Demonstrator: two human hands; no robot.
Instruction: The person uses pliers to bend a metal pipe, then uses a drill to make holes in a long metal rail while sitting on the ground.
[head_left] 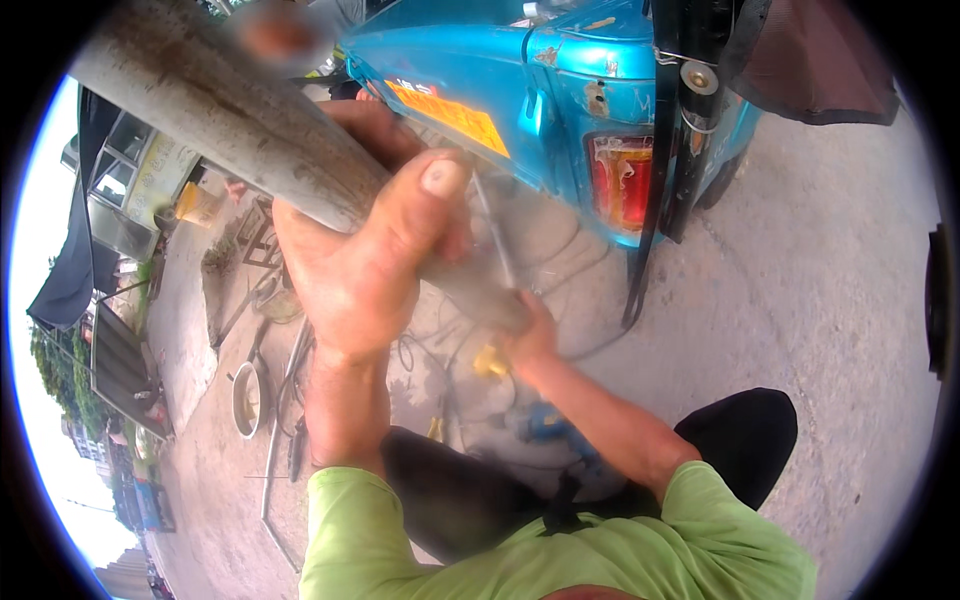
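A long, thick grey metal pipe (235, 125) slants across the view, from the upper left down toward the middle, with a stained, scratched surface. My left hand (360, 260) wraps round it near its middle, thumb lying across the top. Some of that hand's fingers show past the far side of the pipe. Farther down, my right hand (530, 335) grips the pipe near its lower end, which looks slightly blurred. Part of the pipe's upper end runs out of view.
A blue vehicle (450, 75) with a red tail light (622, 182) stands ahead. Cables and a blue power tool (548, 424) lie on the concrete floor near my legs. To the left are a handled pan (249, 400), thin metal rods and a yellow bucket (197, 204). Another person is partly visible at the top.
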